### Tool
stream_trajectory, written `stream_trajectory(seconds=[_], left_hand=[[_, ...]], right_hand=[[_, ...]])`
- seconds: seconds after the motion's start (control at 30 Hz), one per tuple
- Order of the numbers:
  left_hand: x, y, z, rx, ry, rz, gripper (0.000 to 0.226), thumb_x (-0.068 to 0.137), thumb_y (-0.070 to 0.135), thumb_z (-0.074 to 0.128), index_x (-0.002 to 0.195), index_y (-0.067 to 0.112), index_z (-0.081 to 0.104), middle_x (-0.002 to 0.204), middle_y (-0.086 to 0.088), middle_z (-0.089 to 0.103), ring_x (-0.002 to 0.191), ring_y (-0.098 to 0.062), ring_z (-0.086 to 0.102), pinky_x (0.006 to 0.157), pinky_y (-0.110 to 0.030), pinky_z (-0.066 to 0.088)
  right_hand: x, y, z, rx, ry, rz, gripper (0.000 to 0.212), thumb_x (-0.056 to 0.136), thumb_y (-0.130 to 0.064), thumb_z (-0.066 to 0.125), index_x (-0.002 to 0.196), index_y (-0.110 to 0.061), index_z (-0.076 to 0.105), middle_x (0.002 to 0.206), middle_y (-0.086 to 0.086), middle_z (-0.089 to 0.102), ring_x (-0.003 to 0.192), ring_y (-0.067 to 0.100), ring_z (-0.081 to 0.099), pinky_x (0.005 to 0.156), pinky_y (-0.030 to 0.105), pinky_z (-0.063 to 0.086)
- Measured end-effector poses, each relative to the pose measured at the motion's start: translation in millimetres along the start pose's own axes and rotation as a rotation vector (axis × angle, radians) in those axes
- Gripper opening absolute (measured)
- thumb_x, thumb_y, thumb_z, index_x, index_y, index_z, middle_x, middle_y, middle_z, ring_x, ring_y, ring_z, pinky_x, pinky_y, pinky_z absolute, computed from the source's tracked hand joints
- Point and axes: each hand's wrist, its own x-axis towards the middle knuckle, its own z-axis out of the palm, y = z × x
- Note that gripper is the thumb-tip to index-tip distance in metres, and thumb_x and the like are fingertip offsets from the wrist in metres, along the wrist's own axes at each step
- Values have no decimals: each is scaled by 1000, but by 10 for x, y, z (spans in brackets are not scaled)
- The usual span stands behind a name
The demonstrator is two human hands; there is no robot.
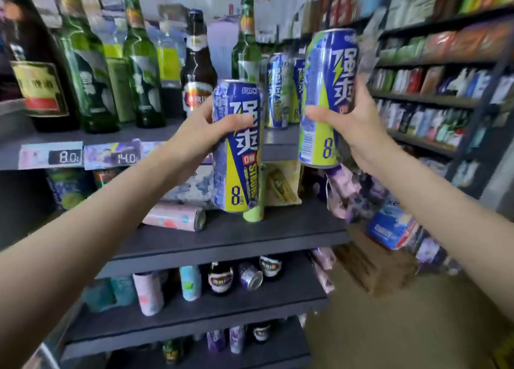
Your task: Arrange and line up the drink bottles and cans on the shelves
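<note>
- Two tall blue-and-yellow cans are held off the shelves: one can (238,146) is gripped by the left hand (207,131) in front of the top shelf's front edge (155,149), and the other can (328,96) is gripped higher by the right hand (351,118), over that shelf's right end.
- Both hands are wrapped round their cans, thumbs across the printed fronts.
- Matching cans (278,90) are already stood upright near the right end of the top shelf, behind the held pair; that group is judged the likely destination.
- A row of glass bottles (141,71) is seen upright along the left and middle of the top shelf, fairly orderly.
- Much is judged left on the middle shelf (236,238): a pink can (173,217) is lying on its side near the front edge, and packets towards the right end are leaning.
- On the lower shelf (194,310) a silver can (250,275) is tipped over among upright bottles and cans.
- Overall, the task is judged early to midway, with neither held can placed yet.
</note>
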Motion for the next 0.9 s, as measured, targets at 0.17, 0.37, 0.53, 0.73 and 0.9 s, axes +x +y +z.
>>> stream_trajectory(seconds=[0.17,0.37,0.53,0.73,0.9], left_hand=[[535,272,330,-15,149,48,34,67,27,64,100,20,55,76,7,72,69,-9,68,62,-23,53],[1048,370,481,80,354,76,24,81,22,67,101,19,54,76,7,69,64,-6,67,55,-21,51],[1296,192,474,117,473,38,41,72,28,75,107,22,56,90,4,71,77,-11,69,70,-30,53],[1367,-12,385,177,595,34,39,75,22,75,105,24,51,88,8,66,63,-2,65,63,-28,55],[1435,-52,344,228,618,41,41,77,21,73,108,25,46,85,12,61,55,7,61,52,-17,50]], right_hand=[[748,289,-272,-33,-38,-35,94,48,-40,86,128,-17,41,118,-3,62,104,12,62,95,39,50],[1362,726,-316,-123,-109,75,111,43,-45,88,136,-15,34,128,0,56,113,17,55,100,41,44],[1623,1055,-285,-116,-127,122,89,64,-25,85,134,-13,30,126,1,53,114,19,53,100,37,42],[1697,1245,-411,-310,-317,249,79,64,-26,85,122,-16,32,130,2,52,118,22,51,102,42,41],[1779,1247,-224,-475,-177,273,75,66,-28,84,120,-9,36,127,8,53,116,27,52,96,41,44]])
